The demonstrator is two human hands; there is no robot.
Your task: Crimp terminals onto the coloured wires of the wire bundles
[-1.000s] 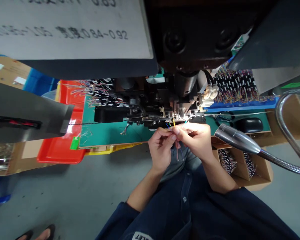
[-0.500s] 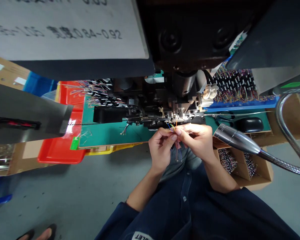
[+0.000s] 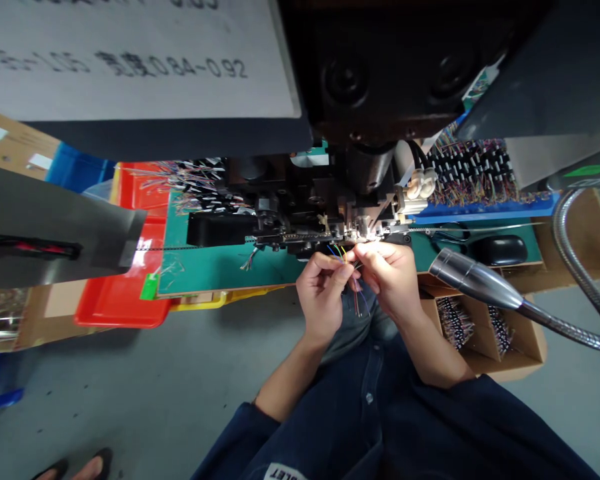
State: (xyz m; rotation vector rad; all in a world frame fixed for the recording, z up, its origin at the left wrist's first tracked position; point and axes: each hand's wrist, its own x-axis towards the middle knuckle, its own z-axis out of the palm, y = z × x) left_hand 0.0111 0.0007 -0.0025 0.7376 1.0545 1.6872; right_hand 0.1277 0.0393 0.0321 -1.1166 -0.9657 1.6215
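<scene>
Thin coloured wires [image 3: 342,253] in blue, green and yellow fan up from the fingertips of my left hand [image 3: 323,290], which pinches the bundle. More loose ends [image 3: 359,303], red and purple, hang below. Close on the right, my right hand [image 3: 393,273] has thumb and forefinger pressed together on a wire of this bundle, mostly covered by the fingers. Its fingertips lie just under the lit metal tooling [image 3: 363,230] of a terminal crimping machine [image 3: 370,167]. A terminal strip [image 3: 300,237] runs into the tooling from the left.
A gooseneck lamp [image 3: 473,277] reaches in from the right. Wire bundles fill a blue tray [image 3: 505,208] and a divided cardboard box [image 3: 530,357]. A red tray [image 3: 115,310] stands left of the green mat [image 3: 215,267], with more bundles [image 3: 200,183] behind. A black mouse-shaped object [image 3: 503,250] lies right.
My right hand has shifted slightly left and up against the tooling, and the orange wire seen there is now out of sight. The hanging wire ends have spread; my left hand stays nearly still.
</scene>
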